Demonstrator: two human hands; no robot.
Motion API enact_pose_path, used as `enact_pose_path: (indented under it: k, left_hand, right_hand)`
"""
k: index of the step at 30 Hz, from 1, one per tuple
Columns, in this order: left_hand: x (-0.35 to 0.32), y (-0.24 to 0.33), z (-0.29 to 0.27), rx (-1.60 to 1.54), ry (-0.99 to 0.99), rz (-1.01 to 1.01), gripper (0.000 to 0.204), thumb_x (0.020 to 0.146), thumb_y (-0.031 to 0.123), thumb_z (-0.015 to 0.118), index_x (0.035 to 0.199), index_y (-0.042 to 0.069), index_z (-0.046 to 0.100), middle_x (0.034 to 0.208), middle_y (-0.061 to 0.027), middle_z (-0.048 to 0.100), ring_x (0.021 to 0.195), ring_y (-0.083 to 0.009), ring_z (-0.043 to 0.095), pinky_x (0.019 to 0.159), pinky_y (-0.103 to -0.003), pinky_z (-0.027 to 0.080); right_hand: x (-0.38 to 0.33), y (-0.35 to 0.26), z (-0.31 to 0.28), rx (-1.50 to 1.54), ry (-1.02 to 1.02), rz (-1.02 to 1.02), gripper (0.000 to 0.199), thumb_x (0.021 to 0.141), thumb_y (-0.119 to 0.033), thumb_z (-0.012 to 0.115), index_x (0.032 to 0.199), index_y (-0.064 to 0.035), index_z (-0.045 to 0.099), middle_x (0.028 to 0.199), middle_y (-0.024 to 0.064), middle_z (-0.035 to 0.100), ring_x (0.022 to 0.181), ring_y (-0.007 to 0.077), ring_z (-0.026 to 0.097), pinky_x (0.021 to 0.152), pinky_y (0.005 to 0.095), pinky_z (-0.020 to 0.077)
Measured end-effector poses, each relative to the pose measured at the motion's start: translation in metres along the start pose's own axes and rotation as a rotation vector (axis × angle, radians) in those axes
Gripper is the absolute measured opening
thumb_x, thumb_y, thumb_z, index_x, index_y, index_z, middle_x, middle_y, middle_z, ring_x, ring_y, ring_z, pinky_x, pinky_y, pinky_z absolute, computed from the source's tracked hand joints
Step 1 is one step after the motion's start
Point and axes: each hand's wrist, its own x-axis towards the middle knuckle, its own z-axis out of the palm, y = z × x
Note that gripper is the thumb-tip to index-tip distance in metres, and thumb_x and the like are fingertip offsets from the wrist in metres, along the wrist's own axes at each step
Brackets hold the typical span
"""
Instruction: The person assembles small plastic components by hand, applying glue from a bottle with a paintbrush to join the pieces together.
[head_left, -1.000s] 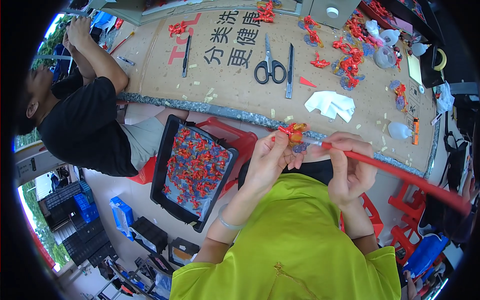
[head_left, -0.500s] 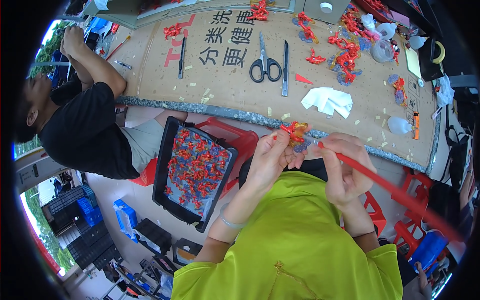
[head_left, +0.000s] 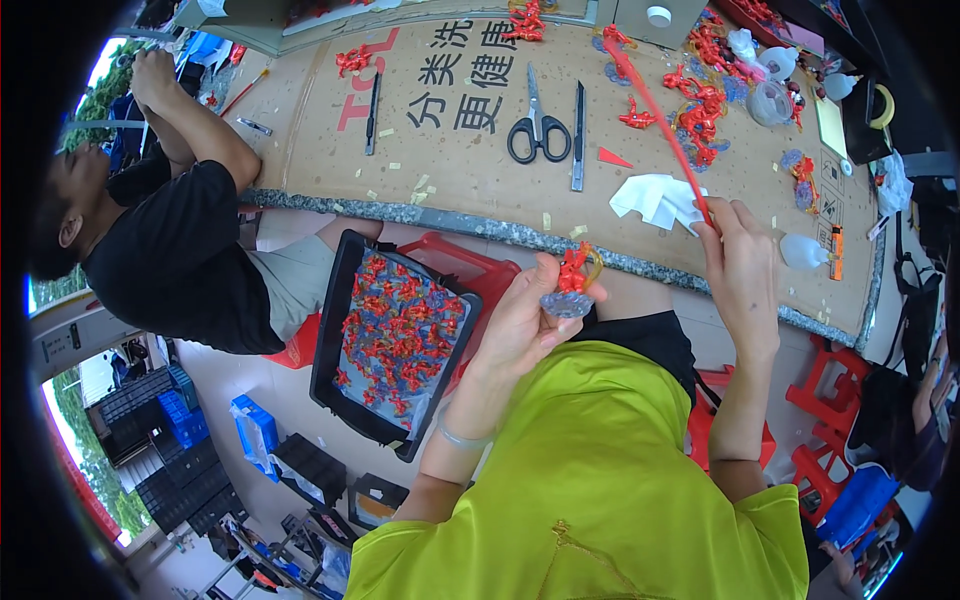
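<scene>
A small red figurine (head_left: 572,268) with a translucent yellow arc and a clear bluish round base is in my left hand (head_left: 520,315). The fingers and thumb pinch it, base toward me, just off the table's near edge. My right hand (head_left: 742,262), raised over the table's edge to the right, grips a long thin red stick (head_left: 660,120) that looks like a brush handle. Its long part slants away to the far left above the table; the end in my fingers is hidden. Below the stick lies a crumpled white tissue (head_left: 655,200).
Scissors (head_left: 538,135), two slim cutters (head_left: 578,140) (head_left: 373,115) and several red figurines (head_left: 695,100) lie on the cardboard-covered table (head_left: 480,185). A white bottle (head_left: 802,251) lies at the right. Left of me, a black tray (head_left: 330,345) holds many figurines. Another person (head_left: 170,250) sits at the left.
My right hand has moved away from the figurine, rightward and up, and the stick now points far over the table. My left hand has turned the figurine upright and drawn it slightly left.
</scene>
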Motion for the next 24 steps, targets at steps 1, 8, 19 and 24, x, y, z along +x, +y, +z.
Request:
enact_pose_path:
  k: [1, 8, 19, 24]
  left_hand:
    - [0.0, 0.0, -0.001, 0.0, -0.001, 0.001, 0.056, 0.097, 0.045, 0.034, 0.098, -0.006, 0.057, 0.067, -0.0114, 0.057, 0.042, -0.0078, 0.039, 0.038, -0.018, 0.03]
    - [0.0, 0.008, 0.011, 0.411, -0.011, 0.097, 0.051, 0.091, 0.046, 0.049, 0.098, -0.004, 0.058, 0.079, -0.0152, 0.065, 0.045, -0.0082, 0.045, 0.039, -0.019, 0.033]
    - [0.002, 0.005, 0.012, 0.798, -0.035, 0.149, 0.048, 0.093, 0.044, 0.049, 0.107, 0.0, 0.061, 0.074, -0.0005, 0.06, 0.052, -0.0015, 0.043, 0.043, -0.016, 0.031]
    - [0.003, -0.001, 0.014, 0.561, -0.032, 0.109, 0.048, 0.09, 0.047, 0.053, 0.09, 0.0, 0.059, 0.067, -0.0037, 0.058, 0.047, -0.0052, 0.044, 0.038, -0.019, 0.029]
  right_hand:
    - [0.003, 0.003, 0.004, 0.0, 0.001, -0.001, 0.018, 0.084, -0.006, 0.058, 0.101, -0.002, 0.059, 0.083, 0.0167, 0.058, 0.067, 0.0335, 0.061, 0.059, 0.0416, 0.0475]
    - [0.009, -0.004, 0.003, 0.192, 0.163, 0.005, 0.02, 0.082, -0.004, 0.06, 0.102, -0.0014, 0.062, 0.086, 0.0149, 0.061, 0.067, 0.0311, 0.062, 0.059, 0.0383, 0.0482]
    - [-0.028, -0.051, 0.01, 0.875, -0.095, -0.109, 0.013, 0.08, -0.005, 0.065, 0.09, 0.0042, 0.066, 0.073, 0.0111, 0.062, 0.062, 0.0157, 0.06, 0.056, 0.0252, 0.0453]
    - [-0.03, -0.055, 0.015, 1.204, -0.213, 0.122, 0.014, 0.083, -0.008, 0.064, 0.086, 0.0058, 0.066, 0.069, 0.0076, 0.06, 0.06, 0.0114, 0.058, 0.054, 0.0235, 0.0426]
